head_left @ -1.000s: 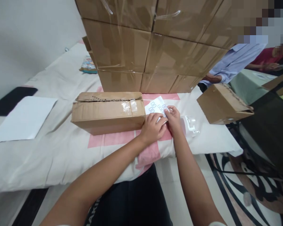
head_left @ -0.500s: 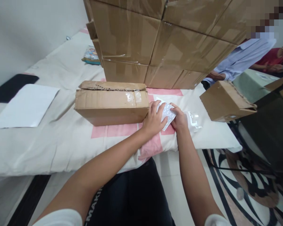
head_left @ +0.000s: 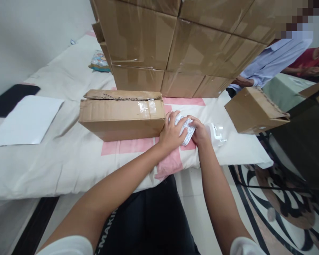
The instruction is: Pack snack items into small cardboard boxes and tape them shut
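A white sticker sheet [head_left: 186, 129] printed with small blue-outlined labels is pinched between both my hands, just above the pink-and-white bed cover. My left hand [head_left: 171, 134] grips its left side with curled fingers, right beside the end of a long taped cardboard box [head_left: 122, 113]. My right hand [head_left: 201, 133] holds the sheet's right edge. A small white plastic piece [head_left: 217, 134] lies on the cover just right of my right hand.
A tall stack of taped cartons [head_left: 180, 46] stands behind the box. A smaller open carton [head_left: 252, 115] sits at the right edge. White paper [head_left: 26, 120] lies far left. Another person in a light blue sleeve [head_left: 268, 62] sits beyond the cartons.
The sheet lay flat on the cover a second ago. Both hands have lifted it and drawn it closer together, bending it between them.
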Available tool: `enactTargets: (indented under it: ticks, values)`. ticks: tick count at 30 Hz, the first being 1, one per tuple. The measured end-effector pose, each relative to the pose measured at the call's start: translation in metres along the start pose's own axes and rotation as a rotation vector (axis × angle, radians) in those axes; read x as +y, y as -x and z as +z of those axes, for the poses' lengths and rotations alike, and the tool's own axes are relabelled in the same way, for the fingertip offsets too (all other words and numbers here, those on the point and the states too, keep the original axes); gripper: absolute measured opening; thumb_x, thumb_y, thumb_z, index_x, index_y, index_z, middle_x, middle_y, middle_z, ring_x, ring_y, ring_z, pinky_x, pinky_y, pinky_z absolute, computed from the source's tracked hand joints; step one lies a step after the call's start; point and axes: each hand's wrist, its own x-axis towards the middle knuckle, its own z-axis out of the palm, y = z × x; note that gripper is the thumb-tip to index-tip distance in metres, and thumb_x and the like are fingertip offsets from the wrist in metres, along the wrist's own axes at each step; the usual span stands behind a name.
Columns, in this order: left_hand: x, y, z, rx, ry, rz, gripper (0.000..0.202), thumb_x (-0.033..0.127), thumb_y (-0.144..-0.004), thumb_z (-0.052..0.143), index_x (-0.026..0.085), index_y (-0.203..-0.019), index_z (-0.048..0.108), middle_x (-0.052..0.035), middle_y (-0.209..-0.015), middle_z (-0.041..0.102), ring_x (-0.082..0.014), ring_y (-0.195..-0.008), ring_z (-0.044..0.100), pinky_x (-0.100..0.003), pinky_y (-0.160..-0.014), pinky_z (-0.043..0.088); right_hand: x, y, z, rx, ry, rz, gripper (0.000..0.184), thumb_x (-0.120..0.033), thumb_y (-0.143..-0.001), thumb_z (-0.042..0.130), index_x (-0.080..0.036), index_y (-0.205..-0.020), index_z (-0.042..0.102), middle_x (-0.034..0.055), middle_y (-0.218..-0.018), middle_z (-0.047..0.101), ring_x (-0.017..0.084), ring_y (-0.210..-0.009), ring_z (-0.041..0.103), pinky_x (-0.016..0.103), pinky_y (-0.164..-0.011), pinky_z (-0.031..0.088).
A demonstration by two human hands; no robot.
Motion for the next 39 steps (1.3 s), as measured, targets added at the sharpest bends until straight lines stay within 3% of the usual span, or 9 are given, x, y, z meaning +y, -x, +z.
enactTargets:
  ticks: [6,15,21,24,27,29,31,34,39]
  values:
    - [0.001,0.0,-0.001,-0.02,0.01,-0.009,0.034,0.026,-0.092,0.059,0.021,-0.125,0.064,-0.0147,-0.142,0.046,-0.0338,-0.136,0.036,-0.053,-0.116,0.033,0.003,-0.003,-0.002,0.0,-0.017,-0.024,0.018,-0.027,-0.059,0.06,-0.022,-0.063,0.044,-0.0021,-0.062,0.036,0.013,-0.056,0.035,0.027,-0.052,0.032]
    - [-0.002,-0.001,0.0,0.029,0.008,0.046,0.016,0.022,-0.088,0.06,0.019,-0.103,0.06,-0.0122,-0.145,0.052,-0.0332,-0.136,0.038,-0.05,-0.115,0.034,0.005,-0.006,-0.004,0.021,0.028,-0.036,0.024,-0.034,-0.065,0.063,-0.022,-0.064,0.042,-0.0024,-0.06,0.036,0.013,-0.052,0.035,0.027,-0.048,0.032]
    - [-0.002,0.0,0.001,0.063,0.06,0.069,0.014,0.023,-0.086,0.061,0.021,-0.096,0.052,-0.0125,-0.14,0.054,-0.0327,-0.13,0.042,-0.05,-0.112,0.035,0.013,-0.013,-0.008,0.161,0.064,-0.155,0.019,-0.034,-0.07,0.057,-0.023,-0.069,0.042,-0.0023,-0.063,0.038,0.014,-0.055,0.039,0.027,-0.051,0.037]
    - [-0.002,0.001,0.0,0.071,0.138,0.061,0.02,0.024,-0.084,0.063,0.021,-0.097,0.048,-0.0142,-0.136,0.053,-0.0316,-0.128,0.043,-0.049,-0.11,0.035,0.013,-0.013,-0.011,0.298,0.097,-0.261,0.018,-0.03,-0.073,0.059,-0.025,-0.088,0.051,-0.0012,-0.078,0.047,0.016,-0.067,0.048,0.029,-0.062,0.044]
    - [-0.004,0.0,0.002,0.075,0.262,-0.015,0.027,0.019,-0.08,0.064,0.023,-0.099,0.045,-0.0127,-0.131,0.051,-0.0299,-0.126,0.046,-0.047,-0.11,0.037,0.01,-0.004,-0.011,0.446,0.377,-0.498,0.033,-0.032,-0.08,0.061,-0.03,-0.113,0.057,0.0044,-0.113,0.051,0.019,-0.092,0.055,0.035,-0.079,0.049]
    - [-0.007,-0.001,0.004,0.075,0.351,-0.091,0.032,0.014,-0.077,0.062,0.024,-0.102,0.044,-0.0109,-0.125,0.05,-0.0278,-0.124,0.048,-0.045,-0.109,0.038,0.008,0.003,-0.008,0.413,0.67,-0.648,0.031,-0.038,-0.085,0.06,-0.029,-0.115,0.063,0.0081,-0.124,0.049,0.025,-0.106,0.055,0.041,-0.087,0.05]
    - [-0.011,-0.003,0.006,0.079,0.402,-0.143,0.036,0.01,-0.076,0.059,0.024,-0.104,0.043,-0.0096,-0.12,0.05,-0.0253,-0.121,0.049,-0.042,-0.108,0.039,0.006,0.008,-0.002,0.283,0.849,-0.685,0.025,-0.042,-0.088,0.061,-0.028,-0.106,0.07,0.0092,-0.121,0.053,0.028,-0.114,0.054,0.045,-0.092,0.049]
    - [-0.018,-0.006,0.01,0.082,0.415,-0.178,0.03,0.01,-0.08,0.055,0.024,-0.104,0.042,-0.0083,-0.115,0.049,-0.0226,-0.118,0.051,-0.038,-0.108,0.041,0.006,0.009,0.004,0.205,0.871,-0.65,0.016,-0.04,-0.088,0.067,-0.027,-0.095,0.074,0.0078,-0.111,0.062,0.027,-0.111,0.055,0.045,-0.09,0.049]
    - [-0.023,-0.007,0.011,0.06,0.426,-0.208,0.02,0.015,-0.087,0.051,0.024,-0.103,0.046,-0.007,-0.113,0.051,-0.0199,-0.117,0.053,-0.036,-0.108,0.044,0.011,0.001,0.006,0.195,0.798,-0.591,0.015,-0.036,-0.085,0.073,-0.029,-0.097,0.076,0.0073,-0.109,0.064,0.026,-0.104,0.055,0.041,-0.08,0.048]
